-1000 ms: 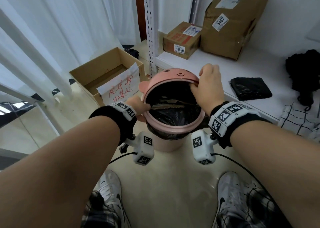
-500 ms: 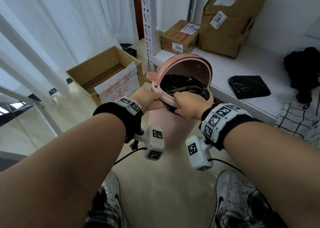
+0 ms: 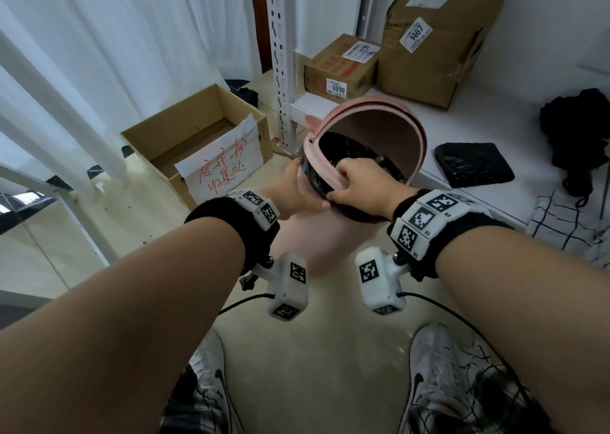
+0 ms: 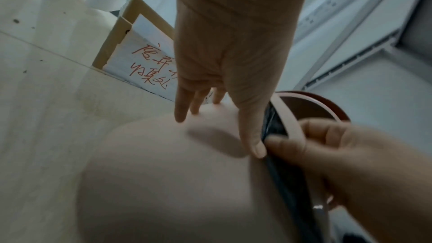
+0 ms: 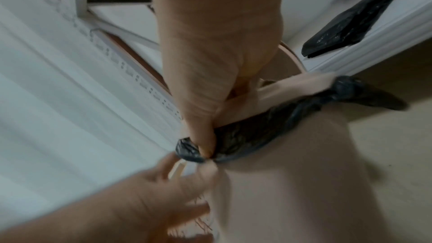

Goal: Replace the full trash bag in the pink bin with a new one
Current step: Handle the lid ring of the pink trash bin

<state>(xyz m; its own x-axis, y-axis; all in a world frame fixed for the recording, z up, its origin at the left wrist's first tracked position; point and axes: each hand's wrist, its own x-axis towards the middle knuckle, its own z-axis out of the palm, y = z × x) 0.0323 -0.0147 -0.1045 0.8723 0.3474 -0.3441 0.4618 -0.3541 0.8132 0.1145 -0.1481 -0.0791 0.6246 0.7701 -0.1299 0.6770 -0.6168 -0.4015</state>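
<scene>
Since a second ago the lid (image 3: 379,126) of the pink bin (image 3: 310,235) has swung from nearly flat over the opening to standing up on its far side, and the right hand (image 3: 359,182) has come off the lid down to the near rim. That right hand now has its fingers curled over the pink rim ring (image 5: 280,90), with the thumb tip pressed against the black trash bag (image 5: 245,136) folded over the bin's edge; the wrist view is blurred, so how firmly the ring is held is hard to tell. The left hand (image 3: 293,191) lies against the left side of the bin just under the rim, fingers fairly straight along the pink wall (image 4: 163,173) and thumb running up beside the bag's edge, so its grip is loose and open, steadying the bin. The two thumbs nearly meet at the near edge. The bag is inside the bin, its dark lining showing through the opening and a knotted tail (image 5: 350,90) hanging off the right side of the rim. The bin stands on the floor (image 3: 313,334) beside the low white shelf (image 3: 495,130), near its front-left corner. On the shelf a folded black bag (image 3: 473,164) lies near the front edge, with two cardboard boxes (image 3: 340,67) at the back. An open box (image 3: 185,139) with a handwritten sheet sits on the floor to the left.
</scene>
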